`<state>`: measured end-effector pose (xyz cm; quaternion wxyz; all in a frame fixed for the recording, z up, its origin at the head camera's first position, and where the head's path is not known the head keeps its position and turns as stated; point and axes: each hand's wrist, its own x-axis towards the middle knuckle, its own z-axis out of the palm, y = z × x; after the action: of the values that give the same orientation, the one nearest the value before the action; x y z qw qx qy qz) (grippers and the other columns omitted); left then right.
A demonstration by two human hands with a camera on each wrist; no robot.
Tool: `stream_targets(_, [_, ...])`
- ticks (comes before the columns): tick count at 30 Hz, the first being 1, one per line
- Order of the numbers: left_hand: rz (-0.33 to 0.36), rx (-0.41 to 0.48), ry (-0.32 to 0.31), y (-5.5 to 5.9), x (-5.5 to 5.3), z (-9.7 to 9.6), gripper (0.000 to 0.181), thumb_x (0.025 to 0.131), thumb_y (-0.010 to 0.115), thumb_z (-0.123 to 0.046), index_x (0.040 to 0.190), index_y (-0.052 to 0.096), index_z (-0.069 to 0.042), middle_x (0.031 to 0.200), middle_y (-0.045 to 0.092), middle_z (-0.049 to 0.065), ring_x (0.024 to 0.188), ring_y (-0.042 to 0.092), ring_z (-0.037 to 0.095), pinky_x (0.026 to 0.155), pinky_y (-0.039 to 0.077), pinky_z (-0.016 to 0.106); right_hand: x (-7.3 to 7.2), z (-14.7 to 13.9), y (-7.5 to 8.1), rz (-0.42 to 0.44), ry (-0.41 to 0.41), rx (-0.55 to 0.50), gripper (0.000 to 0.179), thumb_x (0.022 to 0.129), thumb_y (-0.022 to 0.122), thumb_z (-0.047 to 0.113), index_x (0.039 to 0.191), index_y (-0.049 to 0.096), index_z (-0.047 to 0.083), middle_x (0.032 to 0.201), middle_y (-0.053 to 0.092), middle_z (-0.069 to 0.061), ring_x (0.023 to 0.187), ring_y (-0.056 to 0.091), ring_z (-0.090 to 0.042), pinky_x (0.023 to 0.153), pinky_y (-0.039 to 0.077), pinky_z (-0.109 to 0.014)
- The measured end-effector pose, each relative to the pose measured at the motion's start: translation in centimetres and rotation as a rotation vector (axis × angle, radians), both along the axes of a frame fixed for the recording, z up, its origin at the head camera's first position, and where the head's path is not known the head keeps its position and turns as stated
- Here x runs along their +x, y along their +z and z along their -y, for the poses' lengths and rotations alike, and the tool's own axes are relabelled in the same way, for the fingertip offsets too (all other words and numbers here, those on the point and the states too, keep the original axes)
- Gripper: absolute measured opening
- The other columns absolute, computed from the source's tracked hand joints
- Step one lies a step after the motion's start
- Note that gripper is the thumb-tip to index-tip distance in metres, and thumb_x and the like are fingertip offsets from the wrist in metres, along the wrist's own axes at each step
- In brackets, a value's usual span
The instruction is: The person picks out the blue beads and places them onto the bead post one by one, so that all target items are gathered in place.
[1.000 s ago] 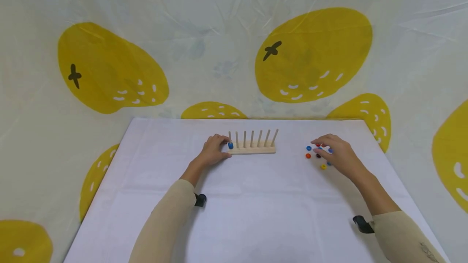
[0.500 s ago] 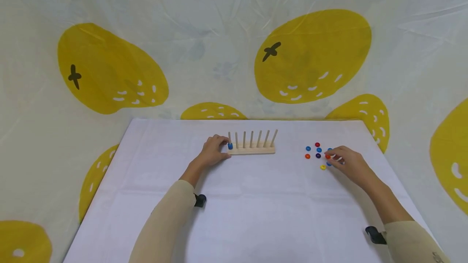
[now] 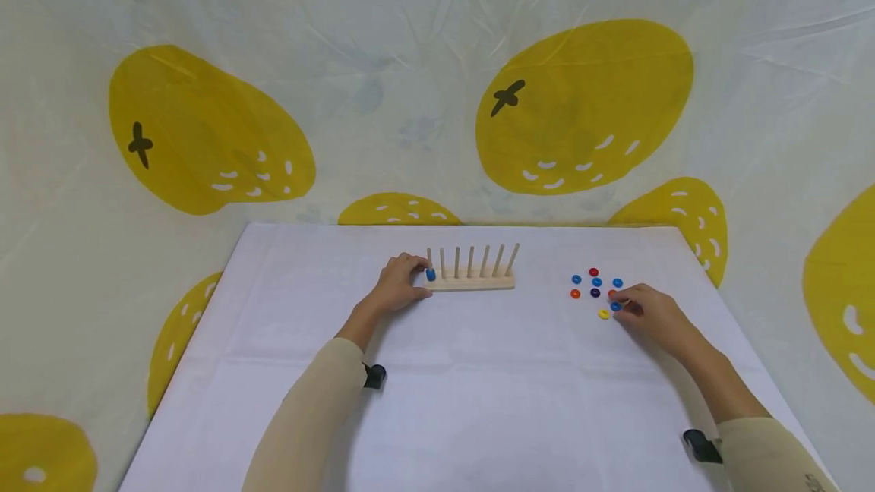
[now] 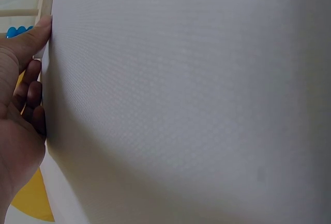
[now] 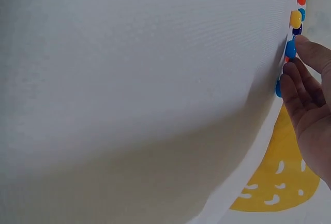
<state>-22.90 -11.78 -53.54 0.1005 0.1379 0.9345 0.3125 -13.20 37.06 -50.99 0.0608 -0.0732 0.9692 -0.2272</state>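
A wooden peg rack [image 3: 472, 284] with a row of upright pegs stands at the back middle of the table. Blue beads [image 3: 431, 275] are stacked low on its leftmost peg. My left hand [image 3: 396, 282] holds the rack's left end, thumb along the front edge and fingers behind; in the left wrist view the thumb [image 4: 39, 32] lies against the base. On the right, my right hand [image 3: 654, 314] pinches a blue ring-shaped bead [image 3: 616, 307] between thumb and fingertips, low at the tabletop. The right wrist view has the same blue bead [image 5: 290, 49] at the thumb tip.
Around the right fingertips lie loose beads: a yellow one [image 3: 604, 314], a dark purple one [image 3: 595, 292], a red one [image 3: 593, 272], an orange one [image 3: 576, 294] and several blue ones. A patterned cloth [image 3: 410, 97] hangs behind the white table [image 3: 478, 401].
My right hand has moved right and toward me, off the back beads, down to the blue bead beside the yellow one, and its fingers have closed there. The left hand stays at the rack.
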Motion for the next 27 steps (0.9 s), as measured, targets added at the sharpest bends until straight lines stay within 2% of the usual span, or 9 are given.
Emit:
stream_targets(14, [0.01, -0.015, 0.011, 0.07, 0.11, -0.11, 0.056, 0.086, 0.086, -0.026, 0.135, 0.062, -0.015, 0.13, 0.059, 0.007, 0.125, 0.049, 0.028, 0.114, 0.037, 0.047, -0.17, 0.23, -0.11, 0.033, 0.004, 0.041, 0.03, 0.095, 0.074, 0.011, 0.124, 0.07, 0.003, 0.115, 0.066, -0.019, 0.096, 0.06, -0.029, 0.092, 0.056, -0.055])
stream_targets(27, [-0.017, -0.003, 0.002, 0.23, 0.08, -0.19, 0.054, 0.085, 0.086, -0.024, 0.133, 0.063, -0.013, 0.129, 0.06, 0.009, 0.125, 0.05, 0.03, 0.113, 0.038, 0.048, -0.68, 0.0, -0.31, 0.022, 0.019, 0.043, 0.025, 0.094, 0.073, 0.007, 0.119, 0.071, 0.003, 0.111, 0.067, -0.017, 0.094, 0.062, -0.027, 0.091, 0.057, -0.054])
